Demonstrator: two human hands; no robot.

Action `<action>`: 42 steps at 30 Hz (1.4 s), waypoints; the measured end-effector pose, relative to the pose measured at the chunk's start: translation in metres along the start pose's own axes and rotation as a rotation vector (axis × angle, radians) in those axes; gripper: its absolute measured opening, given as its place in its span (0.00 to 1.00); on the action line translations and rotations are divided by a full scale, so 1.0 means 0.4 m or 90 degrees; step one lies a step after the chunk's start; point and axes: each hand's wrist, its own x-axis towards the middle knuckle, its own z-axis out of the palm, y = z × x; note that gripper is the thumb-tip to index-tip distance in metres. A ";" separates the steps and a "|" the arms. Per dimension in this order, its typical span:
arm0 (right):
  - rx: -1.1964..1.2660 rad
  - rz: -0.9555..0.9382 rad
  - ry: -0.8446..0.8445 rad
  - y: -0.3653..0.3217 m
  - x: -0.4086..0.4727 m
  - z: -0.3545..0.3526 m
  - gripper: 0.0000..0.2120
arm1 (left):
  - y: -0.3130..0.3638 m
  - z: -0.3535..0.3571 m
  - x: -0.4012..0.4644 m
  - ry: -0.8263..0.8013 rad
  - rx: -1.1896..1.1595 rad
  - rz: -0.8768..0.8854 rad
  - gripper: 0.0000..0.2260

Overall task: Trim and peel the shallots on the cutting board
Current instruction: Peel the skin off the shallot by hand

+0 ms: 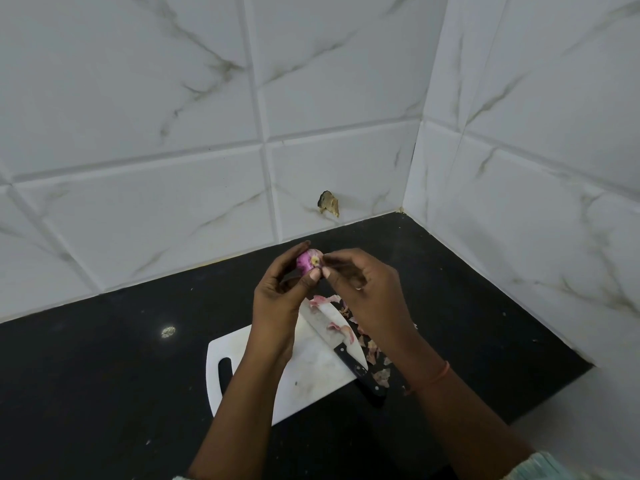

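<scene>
Left hand (pixel 277 289) grips shallot (pixel 309 261), cut end toward camera; right hand (pixel 363 285) pinches skin at its right edge, above cutting board (pixel 311 372).

Both forearms reach forward, hands raised and meeting. The left hand (pixel 280 289) curls its fingers round a shallot (pixel 309 260); the right hand (pixel 363 285) pinches at it with thumb and fingertips.
</scene>
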 end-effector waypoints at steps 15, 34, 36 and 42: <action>-0.219 -0.067 -0.064 0.010 0.022 0.003 0.04 | 0.013 -0.007 -0.004 -0.010 0.072 0.066 0.18; 0.220 0.272 -0.086 -0.024 0.031 -0.017 0.09 | 0.015 -0.023 -0.002 -0.093 -0.005 -0.066 0.15; 0.164 0.228 -0.072 -0.019 0.026 -0.009 0.06 | 0.017 -0.021 -0.002 -0.086 -0.005 -0.053 0.18; 0.021 0.080 -0.068 -0.004 0.015 0.000 0.06 | 0.019 -0.026 -0.003 -0.075 -0.006 -0.036 0.20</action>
